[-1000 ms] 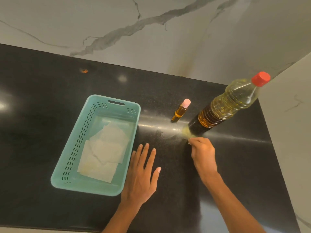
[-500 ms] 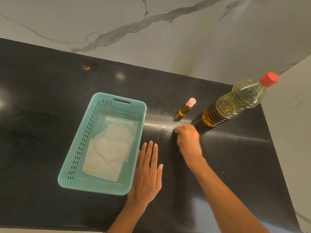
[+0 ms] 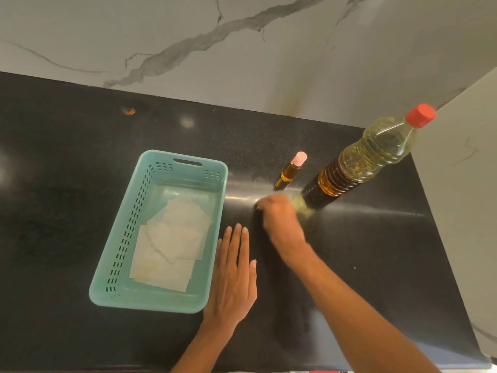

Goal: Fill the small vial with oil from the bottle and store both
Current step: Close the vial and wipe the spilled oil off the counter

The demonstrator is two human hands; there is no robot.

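Head camera looks down on a black countertop [image 3: 67,184], where a teal perforated basket [image 3: 150,301] serves as the landmark. Several pale paper sheets [image 3: 172,246] lie overlapping on the basket's floor. Right of the basket's far corner, apart from it, stands the small vial [image 3: 289,173], upright, holding amber oil and closed with a pink cap [image 3: 300,158]. Farther right of the basket, just past the vial, the oil bottle [image 3: 371,154] stands upright with its red cap [image 3: 421,115] on and yellow oil inside.

The left hand [image 3: 232,281] lies flat on the counter just beside the basket's near right corner, fingers straight and together, holding nothing. The right hand [image 3: 279,219] is on the counter right of the basket, in front of the vial and near the bottle's base. Its fingers curl downward, but the hand is blurred, and whether it holds anything cannot be told. A pale yellowish smudge [image 3: 302,205] shows between that hand and the bottle's base. Behind the basket rises a white marble wall [image 3: 242,63] with grey veins.
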